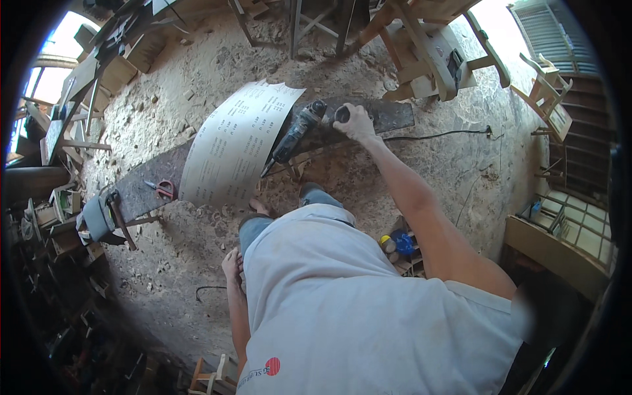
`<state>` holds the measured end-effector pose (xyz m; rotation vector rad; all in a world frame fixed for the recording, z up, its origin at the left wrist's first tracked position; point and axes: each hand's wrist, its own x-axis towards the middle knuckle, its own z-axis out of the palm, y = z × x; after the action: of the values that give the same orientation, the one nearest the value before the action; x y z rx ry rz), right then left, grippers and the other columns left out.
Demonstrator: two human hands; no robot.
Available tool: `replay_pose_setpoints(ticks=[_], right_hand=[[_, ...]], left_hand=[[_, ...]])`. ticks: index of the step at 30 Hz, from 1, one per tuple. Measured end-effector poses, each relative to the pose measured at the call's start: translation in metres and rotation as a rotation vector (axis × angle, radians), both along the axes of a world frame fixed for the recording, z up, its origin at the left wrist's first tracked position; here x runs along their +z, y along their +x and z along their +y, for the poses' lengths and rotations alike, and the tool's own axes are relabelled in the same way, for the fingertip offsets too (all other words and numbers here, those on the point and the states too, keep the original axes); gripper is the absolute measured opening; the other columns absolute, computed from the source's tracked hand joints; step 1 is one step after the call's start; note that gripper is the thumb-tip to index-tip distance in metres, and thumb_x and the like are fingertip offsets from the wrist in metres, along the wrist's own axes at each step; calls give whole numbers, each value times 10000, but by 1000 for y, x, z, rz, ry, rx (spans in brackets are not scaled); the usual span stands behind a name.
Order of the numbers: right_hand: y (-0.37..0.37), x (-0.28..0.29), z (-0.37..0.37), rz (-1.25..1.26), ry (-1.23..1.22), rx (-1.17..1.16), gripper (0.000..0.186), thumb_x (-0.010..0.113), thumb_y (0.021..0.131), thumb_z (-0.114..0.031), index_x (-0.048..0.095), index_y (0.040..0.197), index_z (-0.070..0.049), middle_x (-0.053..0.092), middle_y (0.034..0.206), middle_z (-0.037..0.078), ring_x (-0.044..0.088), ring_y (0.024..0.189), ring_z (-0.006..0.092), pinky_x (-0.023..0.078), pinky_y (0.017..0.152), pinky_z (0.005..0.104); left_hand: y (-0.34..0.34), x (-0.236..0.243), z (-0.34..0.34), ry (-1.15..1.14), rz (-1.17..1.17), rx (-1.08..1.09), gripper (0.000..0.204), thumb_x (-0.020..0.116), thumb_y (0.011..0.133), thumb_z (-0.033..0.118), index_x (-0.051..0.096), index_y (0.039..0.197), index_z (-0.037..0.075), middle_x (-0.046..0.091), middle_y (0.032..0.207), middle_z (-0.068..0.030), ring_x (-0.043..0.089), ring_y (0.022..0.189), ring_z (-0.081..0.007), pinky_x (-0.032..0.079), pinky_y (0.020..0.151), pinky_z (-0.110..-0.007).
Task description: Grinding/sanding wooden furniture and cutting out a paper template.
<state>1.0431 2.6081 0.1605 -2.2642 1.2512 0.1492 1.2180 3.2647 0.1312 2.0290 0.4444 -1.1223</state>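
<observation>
My right hand [357,125] reaches over the right part of a long, narrow dark bench [396,116]. Its fingers are closed round a dark, round, ring-like object [342,114] at the bench top. Just left of it lies a dark corded power tool [299,135]. A large pale sheet with rows of print [238,141], curling at its edges, drapes across the bench beside the tool. Down by my left thigh hangs my left hand [232,264], its fingers loosely extended with nothing visible in them. Scissors with red handles [163,189] rest farther left on the bench.
A grey padded piece and dark clamp-like bar [117,220] sit at the bench's left end. Wooden chair frames [428,59] stand at the far right. A black cable [441,135] crosses the debris-strewn floor [158,118]. A blue item [403,242] lies right of my body.
</observation>
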Motion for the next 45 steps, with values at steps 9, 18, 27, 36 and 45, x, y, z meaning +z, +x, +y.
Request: replay_pose_setpoints(ticks=[9, 18, 27, 36, 45], right_hand=[[-12, 2, 0, 35, -34, 29, 897, 880, 786, -547, 545, 1501, -122, 561, 1412, 261, 541, 1365, 454, 503, 1107, 545], [-62, 2, -49, 252, -251, -310, 994, 813, 890, -570, 370, 1634, -82, 476, 1519, 299, 475, 1417, 506, 459, 1164, 568], [-47, -4, -11, -18, -374, 82, 734, 741, 956, -434, 522, 1535, -41, 537, 1498, 252, 506, 1382, 461, 454, 1145, 548], [-27, -53, 44, 120, -299, 409, 670, 695, 981, -214, 485, 1599, -65, 424, 1637, 273, 448, 1463, 486, 438, 1199, 519], [-48, 22, 75, -128, -154, 83, 412, 505, 1103, -228, 650, 1396, 23, 722, 1237, 313, 706, 1178, 422, 548, 1005, 471]], left_hand=[[-25, 26, 144, 217, 126, -775, 468, 614, 1078, 347, 698, 1391, 10, 733, 1322, -151, 699, 1162, -254, 541, 979, -349], [-17, -19, 20, -159, 84, 187, 397, 721, 1054, 264, 668, 1357, 13, 760, 1121, -140, 740, 848, -185, 599, 682, -293], [-21, 44, -13, 27, 81, 113, 202, 715, 1060, 266, 718, 1107, 70, 696, 880, 8, 648, 694, -92, 497, 560, -234], [27, 36, -12, 258, -628, -144, 337, 768, 948, 356, 829, 1088, 56, 812, 922, -129, 776, 832, -235, 584, 799, -392], [181, 12, -25, 300, -866, 32, 292, 783, 906, 308, 817, 964, 24, 806, 908, -176, 780, 864, -328, 587, 855, -435]])
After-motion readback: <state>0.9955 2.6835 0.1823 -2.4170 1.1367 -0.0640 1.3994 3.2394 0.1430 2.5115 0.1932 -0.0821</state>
